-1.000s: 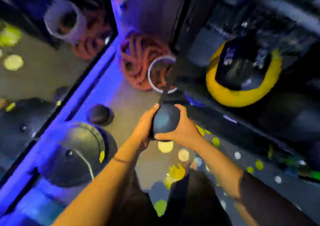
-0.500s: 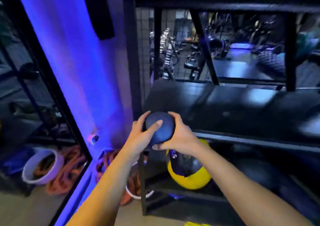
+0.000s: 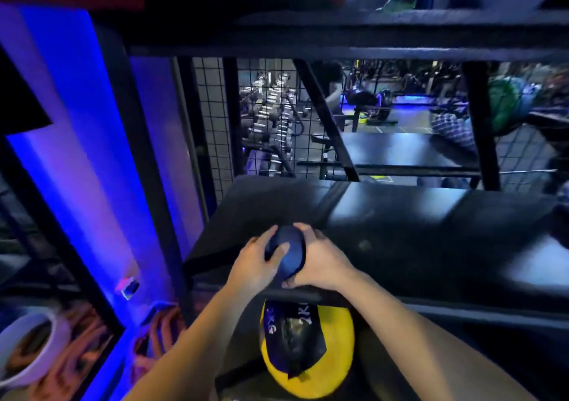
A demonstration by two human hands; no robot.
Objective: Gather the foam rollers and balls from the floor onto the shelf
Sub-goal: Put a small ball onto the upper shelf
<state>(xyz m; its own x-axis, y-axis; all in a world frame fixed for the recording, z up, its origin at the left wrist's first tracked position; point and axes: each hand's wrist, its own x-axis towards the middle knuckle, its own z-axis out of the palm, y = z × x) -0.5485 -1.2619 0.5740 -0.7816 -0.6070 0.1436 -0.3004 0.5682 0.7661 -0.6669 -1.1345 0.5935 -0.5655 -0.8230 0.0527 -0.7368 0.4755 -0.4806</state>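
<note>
A white bucket [image 3: 49, 359] is seen low at the left, its contents blurred, with orange rope [image 3: 78, 366] heaped beside it. A dark blue ball [image 3: 288, 253] is held over the front edge of the shelf [image 3: 400, 216], with the fingers of the left hand [image 3: 255, 270] and right hand [image 3: 321, 263] curled round it. A yellow ball [image 3: 337, 360] is lodged below.

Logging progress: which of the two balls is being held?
The small dark blue ball, gripped by the left hand and right hand; the bigger yellow ball lies lower down, untouched.
</note>
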